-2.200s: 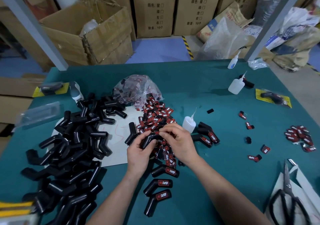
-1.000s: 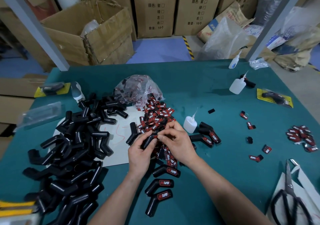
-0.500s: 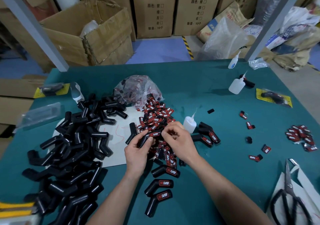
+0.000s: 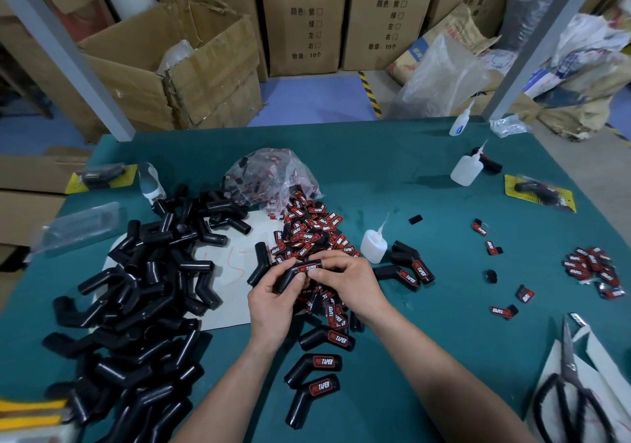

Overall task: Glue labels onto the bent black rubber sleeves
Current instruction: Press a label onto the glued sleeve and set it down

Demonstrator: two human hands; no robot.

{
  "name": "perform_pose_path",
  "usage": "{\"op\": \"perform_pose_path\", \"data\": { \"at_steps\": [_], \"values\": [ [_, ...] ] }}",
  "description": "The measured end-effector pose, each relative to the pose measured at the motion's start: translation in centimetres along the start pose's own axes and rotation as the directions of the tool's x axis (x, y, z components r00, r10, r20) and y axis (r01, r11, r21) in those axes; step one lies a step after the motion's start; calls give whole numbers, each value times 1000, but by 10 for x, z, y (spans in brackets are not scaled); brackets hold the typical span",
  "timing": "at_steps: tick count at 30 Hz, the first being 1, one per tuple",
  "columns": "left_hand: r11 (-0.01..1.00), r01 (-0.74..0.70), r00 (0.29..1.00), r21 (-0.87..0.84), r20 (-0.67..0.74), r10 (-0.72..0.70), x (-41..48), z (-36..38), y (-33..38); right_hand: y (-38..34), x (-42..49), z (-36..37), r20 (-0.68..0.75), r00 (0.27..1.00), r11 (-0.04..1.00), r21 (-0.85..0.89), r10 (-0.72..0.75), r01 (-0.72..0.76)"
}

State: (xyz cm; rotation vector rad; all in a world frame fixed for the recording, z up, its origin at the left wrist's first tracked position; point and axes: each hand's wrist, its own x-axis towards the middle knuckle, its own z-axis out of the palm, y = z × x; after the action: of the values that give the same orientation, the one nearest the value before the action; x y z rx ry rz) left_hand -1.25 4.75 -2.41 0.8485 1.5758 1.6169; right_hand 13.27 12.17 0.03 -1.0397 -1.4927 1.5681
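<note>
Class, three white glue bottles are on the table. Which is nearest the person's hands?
The glue bottle just beyond the right hand, beside the label pile; the other two bottles stand farther back toward the table's far right corner.

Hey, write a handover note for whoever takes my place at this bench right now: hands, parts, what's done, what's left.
Left hand grips a bent sleeve; right hand pinches a red label onto it.
Done: three labelled sleeves lie near the wrists, and another labelled pair lies right of the glue bottle.
Left: finish seating this label, then work through the unlabelled pile on the left, taking from the loose labels just beyond the hands.
</note>
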Motion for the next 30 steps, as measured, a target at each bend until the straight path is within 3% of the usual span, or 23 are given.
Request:
{"op": "perform_pose_path", "data": {
  "at_steps": [9, 15, 22, 30],
  "values": [
    [999, 2, 1000, -36, -12, -2, -1, 1, 1, 2, -1, 4, -23, 999, 995, 95, -30, 32],
    [999, -37, 999, -29, 26, 38, -3, -1, 5, -1, -3, 1, 82, 996, 999, 36, -22, 20],
    [1000, -7, 999, -17, 50, 7, -3, -1, 2, 3, -4, 2, 33, 999, 999, 36, -30, 29],
    [997, -71, 992, 11, 102, 69, -8, 2, 9, 0, -4, 3, 60, 998, 997, 75, -2, -3]
  ]
}}
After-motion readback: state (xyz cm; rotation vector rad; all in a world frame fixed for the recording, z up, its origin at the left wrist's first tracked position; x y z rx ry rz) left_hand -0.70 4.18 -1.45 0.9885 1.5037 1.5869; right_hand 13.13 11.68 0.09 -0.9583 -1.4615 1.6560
